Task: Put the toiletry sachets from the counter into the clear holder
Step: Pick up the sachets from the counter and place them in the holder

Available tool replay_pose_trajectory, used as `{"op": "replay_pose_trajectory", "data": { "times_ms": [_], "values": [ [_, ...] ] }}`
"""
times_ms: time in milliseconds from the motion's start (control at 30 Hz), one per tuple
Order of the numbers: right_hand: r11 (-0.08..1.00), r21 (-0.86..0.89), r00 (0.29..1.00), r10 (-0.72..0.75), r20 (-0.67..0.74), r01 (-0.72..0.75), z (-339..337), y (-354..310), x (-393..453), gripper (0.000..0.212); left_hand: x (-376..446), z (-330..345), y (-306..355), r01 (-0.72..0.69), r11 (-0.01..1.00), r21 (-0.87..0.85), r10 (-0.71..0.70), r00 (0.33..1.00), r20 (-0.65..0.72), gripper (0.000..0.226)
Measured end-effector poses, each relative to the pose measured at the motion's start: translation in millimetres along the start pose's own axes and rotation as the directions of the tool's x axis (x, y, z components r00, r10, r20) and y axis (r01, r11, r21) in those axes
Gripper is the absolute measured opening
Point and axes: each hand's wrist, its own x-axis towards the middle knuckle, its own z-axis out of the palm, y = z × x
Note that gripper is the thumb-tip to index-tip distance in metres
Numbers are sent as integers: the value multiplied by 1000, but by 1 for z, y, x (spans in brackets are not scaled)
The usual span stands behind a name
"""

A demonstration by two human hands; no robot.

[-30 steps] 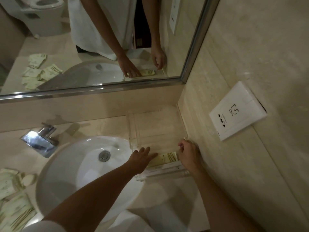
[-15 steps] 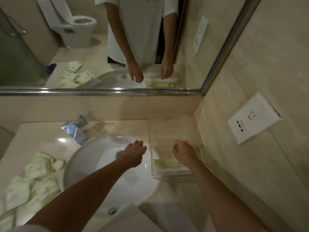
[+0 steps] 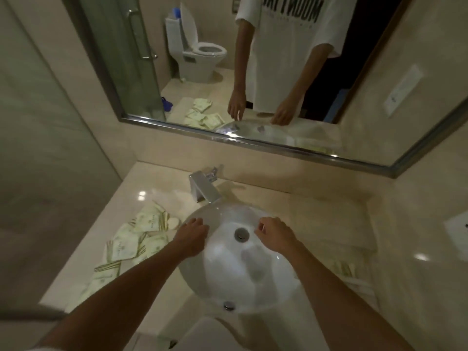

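Several pale green toiletry sachets (image 3: 131, 245) lie scattered on the counter left of the basin. The clear holder (image 3: 336, 231) stands on the counter right of the basin, with sachets (image 3: 344, 268) lying in its near end. My left hand (image 3: 191, 235) hovers over the basin's left rim, fingers relaxed and holding nothing, a short way right of the loose sachets. Over the basin near the drain is my right hand (image 3: 274, 236), its fingers loosely curled and holding nothing. Both hands are apart from the holder.
A round white basin (image 3: 228, 277) fills the middle of the counter, with a chrome tap (image 3: 203, 188) behind it. A mirror (image 3: 253, 72) covers the back wall. A glass shower panel (image 3: 38, 148) stands at the left. A white wall plate (image 3: 458, 228) is at the right.
Both hands have left the holder and moved left over the basin. The sachet placed earlier stays in the holder. The view has swung left and up.
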Motion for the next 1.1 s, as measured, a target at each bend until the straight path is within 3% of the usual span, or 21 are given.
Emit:
{"op": "replay_pose_trajectory", "data": {
  "times_ms": [267, 467, 633, 767, 1100],
  "values": [
    [976, -90, 972, -184, 147, 198, 68, -104, 14, 22, -70, 19, -98, 249, 961, -122, -246, 968, 36, 23],
    [962, -45, 933, -250, 257, 270, 107, -170, 23, 13, -114, 37, -165, 366, 922, -126, -353, 929, 114, 27],
    [949, -71, 909, -271, 316, 308, 134, -205, 29, 26, -139, 47, -199, 410, 909, -68, -395, 903, 170, 48],
    [934, -126, 905, -282, 317, 335, 154, -219, 37, 37, -152, 55, -212, 435, 900, -20, -429, 895, 123, 67],
    [906, -200, 905, -309, 294, 374, 191, -233, 56, 59, -156, 71, -224, 442, 893, -84, -440, 897, 41, 67]
  ]
}}
